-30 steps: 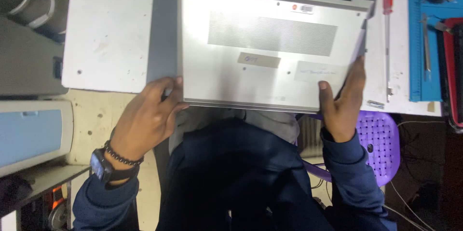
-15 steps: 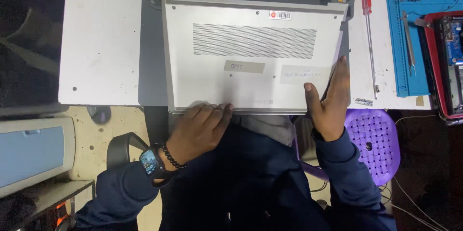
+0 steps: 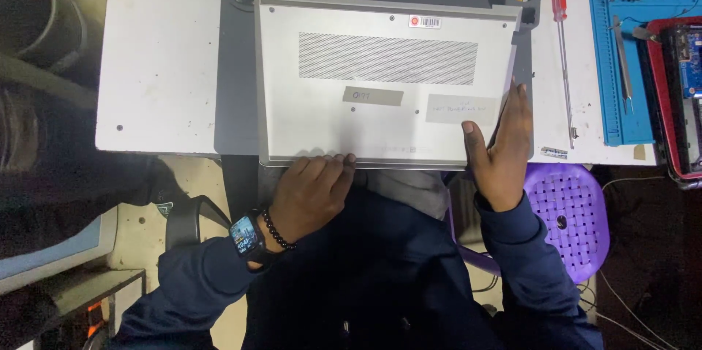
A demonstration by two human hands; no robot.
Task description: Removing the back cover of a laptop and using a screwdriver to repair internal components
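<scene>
1. Presently, a silver laptop [image 3: 384,76] lies base-up on a grey mat [image 3: 235,79] on the white worktop [image 3: 157,50], its near edge overhanging the worktop's near edge, towards the person.
2. The left hand [image 3: 311,193] is at the laptop's near edge, left of its middle. Its fingers [image 3: 325,166] curl at that edge; the grip is half closed against the casing, and whether the tips hook under the edge cannot be told.
3. The right hand [image 3: 503,149] lies flat, fingers together, along the laptop's right side near its near right corner, with the thumb [image 3: 472,134] pressing on the base panel. This grip rests on the casing; it pinches nothing.
4. The base panel carries a vent grille [image 3: 387,57], two paper labels and several small screws, apparently all seated.
5. A red-handled screwdriver [image 3: 561,50] lies on the worktop just right of the laptop, untouched. Tweezers [image 3: 621,57] lie on a blue mat [image 3: 610,65] towards the right edge. A purple stool [image 3: 567,211] stands below the near right corner.
6. Judgement: the step in hand is positioning and steadying the laptop, base up; opening has not begun.
7. Judgement: the next move calls for one hand holding the casing still while the other takes a tool; the overhang needs minding.
</scene>
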